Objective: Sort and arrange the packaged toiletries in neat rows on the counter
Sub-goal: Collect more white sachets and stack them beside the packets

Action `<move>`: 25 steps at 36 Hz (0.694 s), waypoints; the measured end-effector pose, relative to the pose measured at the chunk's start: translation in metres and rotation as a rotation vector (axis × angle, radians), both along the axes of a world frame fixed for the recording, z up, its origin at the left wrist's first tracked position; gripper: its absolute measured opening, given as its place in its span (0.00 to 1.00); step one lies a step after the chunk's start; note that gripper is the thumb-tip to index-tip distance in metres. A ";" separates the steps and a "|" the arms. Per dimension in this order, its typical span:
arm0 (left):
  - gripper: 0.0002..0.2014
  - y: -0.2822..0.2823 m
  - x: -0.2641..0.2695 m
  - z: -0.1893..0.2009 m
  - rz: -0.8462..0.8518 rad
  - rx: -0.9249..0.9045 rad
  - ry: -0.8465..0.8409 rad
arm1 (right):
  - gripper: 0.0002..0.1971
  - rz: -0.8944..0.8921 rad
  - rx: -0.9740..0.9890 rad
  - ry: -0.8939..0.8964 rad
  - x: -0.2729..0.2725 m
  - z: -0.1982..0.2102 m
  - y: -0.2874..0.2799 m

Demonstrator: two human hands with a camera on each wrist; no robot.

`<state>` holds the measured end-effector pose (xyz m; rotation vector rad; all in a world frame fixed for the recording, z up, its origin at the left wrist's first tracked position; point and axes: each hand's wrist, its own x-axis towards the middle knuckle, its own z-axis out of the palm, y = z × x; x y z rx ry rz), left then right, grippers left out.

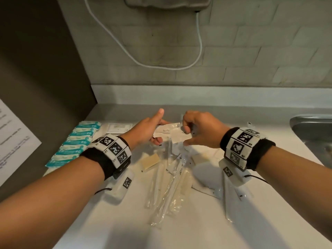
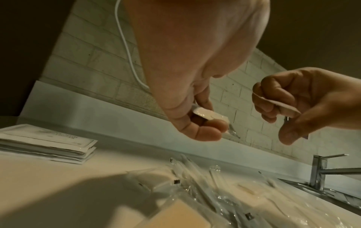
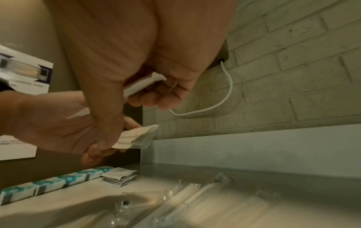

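Pale tabletop (image 1: 197, 227), brick wall behind. Left hand (image 1: 147, 128) pinches white packet (image 1: 164, 130); right hand (image 1: 199, 130) pinches second packet (image 1: 178, 136). Both packets at frame centre, above clear-wrapped toothbrushes (image 1: 168, 186).
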<state>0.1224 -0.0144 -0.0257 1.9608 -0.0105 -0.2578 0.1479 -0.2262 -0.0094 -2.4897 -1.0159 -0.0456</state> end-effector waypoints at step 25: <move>0.19 0.008 -0.032 0.007 -0.051 0.104 -0.130 | 0.16 -0.223 -0.186 0.154 -0.051 -0.012 -0.007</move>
